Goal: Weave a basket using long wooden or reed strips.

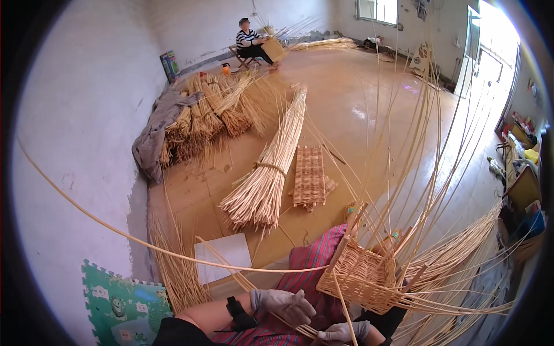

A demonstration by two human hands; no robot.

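My left hand [288, 305], in a grey glove, hovers over my lap with its fingers curled; whatever lies in them is hidden. Beneath it a few pale wicker rods [304, 331] run slantwise towards my right hand [345, 332]. That hand, gloved too, is closed on their ends at the lower edge. A partly woven wicker basket [360, 271] rests tilted on the striped red cloth [314, 256] over my lap, just beyond my right hand. Long unwoven rods fan up and out from its rim. One long rod [173, 254] arcs from the basket to the far left.
A tied bundle of rods [268, 173] lies ahead, beside woven wicker panels [310, 176]. More bundles [213, 109] are piled by the left wall with a grey cloth [158, 132]. A person [251, 43] sits at the back with a wicker piece. Loose rods [456, 242] spread at the right.
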